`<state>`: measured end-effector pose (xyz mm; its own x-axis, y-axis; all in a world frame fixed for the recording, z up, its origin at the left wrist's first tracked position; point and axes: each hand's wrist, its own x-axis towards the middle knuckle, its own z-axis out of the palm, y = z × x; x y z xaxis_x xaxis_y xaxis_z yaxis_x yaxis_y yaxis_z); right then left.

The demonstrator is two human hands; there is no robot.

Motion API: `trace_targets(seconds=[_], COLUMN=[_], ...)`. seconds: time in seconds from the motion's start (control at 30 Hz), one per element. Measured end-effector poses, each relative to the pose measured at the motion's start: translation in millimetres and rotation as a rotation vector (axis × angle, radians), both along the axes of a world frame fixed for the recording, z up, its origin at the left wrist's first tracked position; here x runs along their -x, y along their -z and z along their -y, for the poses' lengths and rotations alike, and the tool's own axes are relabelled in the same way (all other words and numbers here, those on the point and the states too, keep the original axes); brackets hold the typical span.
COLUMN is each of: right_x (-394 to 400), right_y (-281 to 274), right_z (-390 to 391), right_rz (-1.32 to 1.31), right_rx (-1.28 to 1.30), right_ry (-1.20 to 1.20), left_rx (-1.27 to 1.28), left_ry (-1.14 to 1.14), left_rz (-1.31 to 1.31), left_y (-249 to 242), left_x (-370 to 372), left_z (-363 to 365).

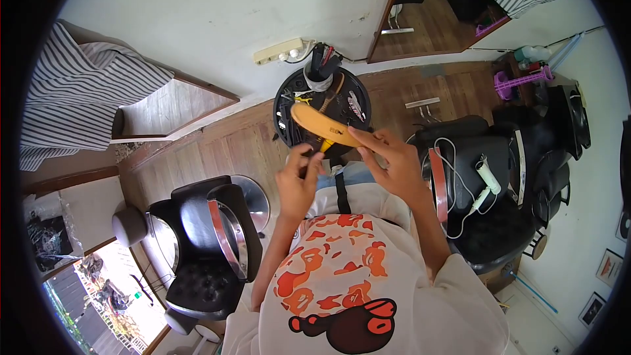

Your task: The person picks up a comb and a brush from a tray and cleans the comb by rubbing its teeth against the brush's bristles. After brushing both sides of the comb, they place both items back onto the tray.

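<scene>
I hold an orange hairbrush (319, 125) above a round black tool tray (284, 115). My right hand (391, 161) grips the brush near its middle, with the fingertips on its upper side. My left hand (299, 181) has its fingers pinched around the dark lower end of the brush. The tray carries combs, brushes and a grey cup of tools (320, 75). My white shirt with orange and red print (342, 276) fills the lower middle of the view.
One black barber chair (210, 243) stands at the left and another (486, 197) at the right, with a white corded tool (488, 176) on its seat. Striped capes (79, 92) hang by wall mirrors. A power strip (279, 50) sits on the wall.
</scene>
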<state>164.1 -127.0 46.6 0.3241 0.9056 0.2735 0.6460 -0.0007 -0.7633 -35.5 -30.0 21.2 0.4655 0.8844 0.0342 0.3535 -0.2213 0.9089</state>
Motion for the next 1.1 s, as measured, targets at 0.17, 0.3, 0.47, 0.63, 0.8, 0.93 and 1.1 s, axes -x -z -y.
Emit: trace_targets(seconds=[0.17, 0.3, 0.47, 0.63, 0.8, 0.93, 1.1], right_x=[2, -8, -11, 0, -16, -9, -14], right_y=[7, 6, 4, 14, 0, 14, 4], right_z=[-18, -15, -8, -27, -9, -27, -22], right_rz=[0.106, 0.058, 0.005, -0.08, -0.039, -0.09, -0.102], right_rx=[-0.044, -0.102, -0.018, -0.13, -0.024, -0.072, -0.055], right_ry=[0.133, 0.224, 0.119, 0.239, 0.154, 0.228, 0.202], left_rx=[0.004, 0.108, 0.027, 0.058, 0.097, 0.046, 0.159], left_ry=[0.093, -0.056, 0.022, 0.112, -0.054, 0.245, -0.02], left_rz=[-0.004, 0.093, 0.043, 0.063, 0.093, 0.032, 0.114], left_y=[-11, -16, -11, -10, -15, -7, -9], left_x=[-9, -10, -11, -12, -6, -7, -8], left_z=[5, 0, 2, 10, -6, 4, -3])
